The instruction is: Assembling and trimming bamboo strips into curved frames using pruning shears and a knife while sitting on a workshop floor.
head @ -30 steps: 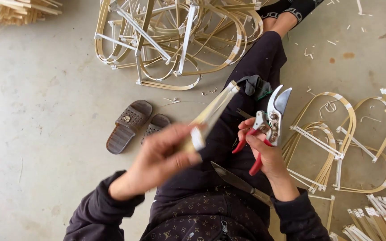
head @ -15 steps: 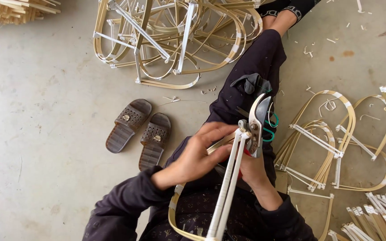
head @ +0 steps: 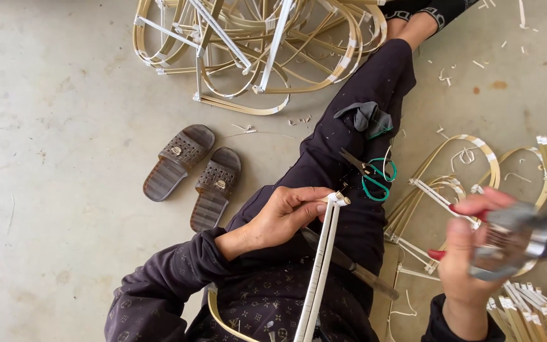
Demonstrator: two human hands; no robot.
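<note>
At centre-left, left hand point(head: 283, 215) curled shut, thumb and fingers pinching the white-taped tip of a pair of pale bamboo strips point(head: 320, 266). Same grip as half a second ago, same place over the lap. Strips running down from the fingers to the bottom edge, with a curved band of the same piece bowing out low beside them.

Further right, right hand point(head: 466, 266) wrapped closed round the red-handled metal pruning shears point(head: 519, 237). Half a second ago pressed up against the strip tip, close by the other hand. Now swung well off to the right and blurred with motion, so no telling how far the blades gape. Shears and strips well apart, with the tip left bare past the fingers.

Underneath, bare grey concrete floor point(head: 64, 95), speckled with pale trimmings. From the left: a pair of brown perforated rubber slippers point(head: 191, 171) side by side; at the top, a tangled heap of bent bamboo hoop frames point(head: 254, 50); on the dark trouser leg, a crumpled grey cloth point(head: 368, 118) and green-handled scissors point(head: 373, 175); to the right, looped bamboo frames with taped crossbars point(head: 454, 190) lying flat; at the bottom right corner, a bundle of cut straight strips point(head: 533, 313). No walls or furniture in view.
</note>
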